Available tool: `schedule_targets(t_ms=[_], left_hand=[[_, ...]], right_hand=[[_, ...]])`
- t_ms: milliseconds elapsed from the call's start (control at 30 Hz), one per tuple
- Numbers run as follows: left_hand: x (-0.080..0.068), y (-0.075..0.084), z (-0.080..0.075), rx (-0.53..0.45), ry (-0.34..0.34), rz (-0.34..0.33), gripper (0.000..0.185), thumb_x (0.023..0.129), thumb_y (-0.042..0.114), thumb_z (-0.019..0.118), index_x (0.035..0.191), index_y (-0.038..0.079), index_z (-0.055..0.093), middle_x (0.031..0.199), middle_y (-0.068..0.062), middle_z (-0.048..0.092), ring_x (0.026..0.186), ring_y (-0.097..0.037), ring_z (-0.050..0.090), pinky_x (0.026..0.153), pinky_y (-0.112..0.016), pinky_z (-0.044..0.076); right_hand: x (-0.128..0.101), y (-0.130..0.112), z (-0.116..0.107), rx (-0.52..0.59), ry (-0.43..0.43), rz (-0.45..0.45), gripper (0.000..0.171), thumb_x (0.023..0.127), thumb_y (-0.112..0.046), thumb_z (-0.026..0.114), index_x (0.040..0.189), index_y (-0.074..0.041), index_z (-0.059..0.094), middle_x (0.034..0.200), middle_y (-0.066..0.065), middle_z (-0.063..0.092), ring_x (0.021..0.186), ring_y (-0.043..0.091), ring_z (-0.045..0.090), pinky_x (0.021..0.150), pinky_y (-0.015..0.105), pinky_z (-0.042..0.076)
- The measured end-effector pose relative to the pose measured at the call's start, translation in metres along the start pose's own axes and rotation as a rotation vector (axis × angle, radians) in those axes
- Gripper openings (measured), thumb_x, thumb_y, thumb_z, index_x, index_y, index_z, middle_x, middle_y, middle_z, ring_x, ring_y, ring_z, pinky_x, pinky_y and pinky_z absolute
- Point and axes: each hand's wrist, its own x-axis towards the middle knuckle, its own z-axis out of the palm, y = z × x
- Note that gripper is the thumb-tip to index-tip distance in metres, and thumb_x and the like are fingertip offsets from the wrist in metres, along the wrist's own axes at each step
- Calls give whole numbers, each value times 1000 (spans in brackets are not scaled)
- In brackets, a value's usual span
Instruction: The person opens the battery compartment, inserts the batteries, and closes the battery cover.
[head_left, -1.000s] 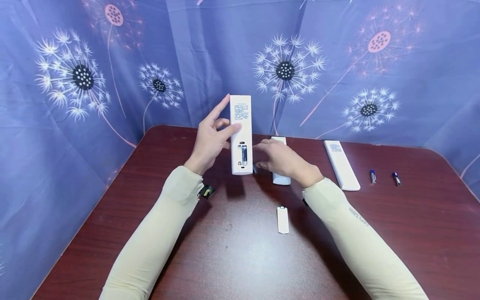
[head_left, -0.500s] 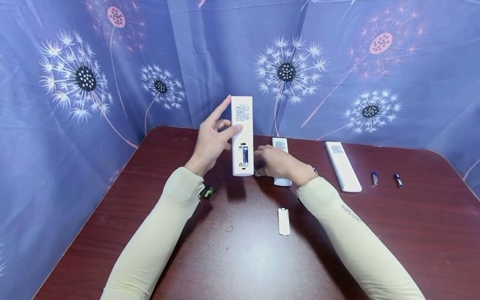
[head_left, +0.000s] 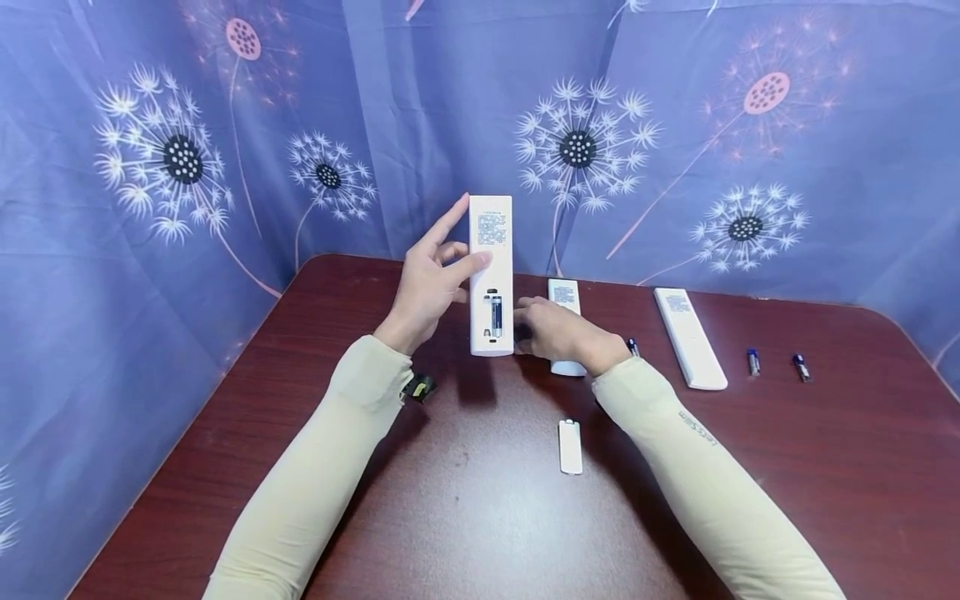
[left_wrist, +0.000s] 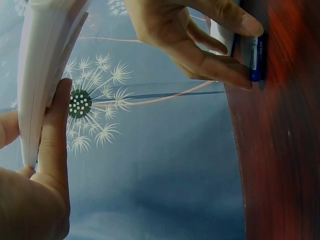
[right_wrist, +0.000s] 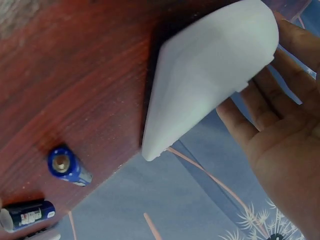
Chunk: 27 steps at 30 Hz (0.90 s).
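White oblong plastic remote, gripped mid-frame by the left hand, has one dark cylindrical battery seated, one slot bare; flat white plastic cover lies loose, lower centre; right hand pinches a blue cylindrical battery.

Tiny label print on the upright remote control, illegible.

The remote controls are white with grey print, the batteries blue and silver, the sleeves cream; reddish-brown grain streaks the counter, and white and pink dandelions pattern the blue curtain.
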Motion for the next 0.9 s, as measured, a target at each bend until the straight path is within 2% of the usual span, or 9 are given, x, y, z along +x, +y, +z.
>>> schedule_targets(t_ms=[400, 667, 900], left_hand=[[0, -2, 1, 1, -6, 0, 76, 98, -4, 73, 158, 37, 52, 87, -10, 62, 82, -22, 67, 53, -30, 57], [0, -1, 1, -7, -7, 5, 76, 98, -4, 73, 159, 37, 52, 88, -10, 63, 83, -22, 67, 53, -31, 57], [0, -1, 0, 1, -7, 1, 76, 98, -3, 73, 159, 37, 52, 90, -12, 64, 86, -25, 68, 56, -34, 60]], right_hand=[[-1, 1, 1, 9, 2, 30, 30, 84, -8, 90, 110, -3, 78, 107, 11, 68, 105, 31, 64, 100, 46, 52], [1, 2, 0, 9, -4, 36, 31, 82, -12, 91, 110, -5, 80, 103, 9, 67, 101, 30, 62, 97, 46, 51], [0, 4, 4, 45, 42, 67, 33, 84, -10, 89, 112, 0, 75, 106, 11, 69, 99, 28, 63, 94, 46, 53]])
